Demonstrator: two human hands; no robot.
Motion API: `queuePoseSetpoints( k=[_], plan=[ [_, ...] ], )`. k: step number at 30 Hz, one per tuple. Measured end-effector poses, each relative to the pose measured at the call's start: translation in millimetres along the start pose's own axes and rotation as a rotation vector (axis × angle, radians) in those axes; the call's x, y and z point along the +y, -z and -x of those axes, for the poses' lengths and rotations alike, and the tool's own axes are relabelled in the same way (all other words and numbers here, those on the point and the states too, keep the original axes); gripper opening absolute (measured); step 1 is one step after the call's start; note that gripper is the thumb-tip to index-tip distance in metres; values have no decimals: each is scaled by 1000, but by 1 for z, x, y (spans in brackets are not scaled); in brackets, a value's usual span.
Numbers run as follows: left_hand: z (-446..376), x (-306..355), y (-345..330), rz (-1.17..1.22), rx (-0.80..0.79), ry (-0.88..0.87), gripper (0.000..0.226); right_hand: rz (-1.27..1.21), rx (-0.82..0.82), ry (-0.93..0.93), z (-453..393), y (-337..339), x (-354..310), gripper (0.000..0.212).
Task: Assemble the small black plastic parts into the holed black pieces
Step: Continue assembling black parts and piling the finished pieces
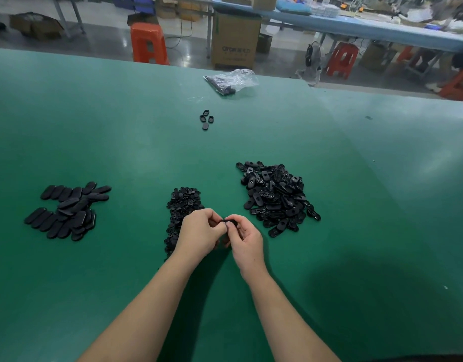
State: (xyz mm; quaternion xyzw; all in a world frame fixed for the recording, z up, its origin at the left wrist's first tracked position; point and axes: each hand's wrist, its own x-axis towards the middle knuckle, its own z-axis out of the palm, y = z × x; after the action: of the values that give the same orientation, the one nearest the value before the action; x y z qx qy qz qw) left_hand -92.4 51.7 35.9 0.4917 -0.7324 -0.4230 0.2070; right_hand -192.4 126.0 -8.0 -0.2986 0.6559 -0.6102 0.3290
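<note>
My left hand [199, 233] and my right hand [244, 239] meet above the green table [120, 142], both pinching one black oval piece [229, 222] between their fingertips. Whether a small part sits in it is hidden by the fingers. A heap of small black plastic parts [180, 205] lies just behind and under my left hand. To the right is a big heap of holed black oval pieces [277, 195]. At the left lies a pile of closed-looking black ovals [68, 210].
A few loose black ovals [206, 119] lie further back in the middle. A clear plastic bag [231, 81] with black parts rests near the table's far edge. Beyond the edge stand orange stools [148, 44] and a cardboard box [235, 40].
</note>
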Motion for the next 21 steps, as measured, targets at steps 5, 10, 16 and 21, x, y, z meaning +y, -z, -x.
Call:
queuePoseSetpoints(
  k=[5, 10, 16, 21],
  plan=[
    [1, -4, 2, -35, -32, -101, 8, 2, 14, 7, 2, -1, 0, 15],
    [1, -10, 0, -132, -32, -256, 15, 18, 40, 0, 2, -1, 0, 12],
    [2, -20, 4, -422, 96, -435, 19, 20, 4, 12, 4, -2, -4, 11],
    [-5, -38, 38, -437, 363, -189, 15, 58, 41, 6, 5, -4, -5, 13]
  ],
)
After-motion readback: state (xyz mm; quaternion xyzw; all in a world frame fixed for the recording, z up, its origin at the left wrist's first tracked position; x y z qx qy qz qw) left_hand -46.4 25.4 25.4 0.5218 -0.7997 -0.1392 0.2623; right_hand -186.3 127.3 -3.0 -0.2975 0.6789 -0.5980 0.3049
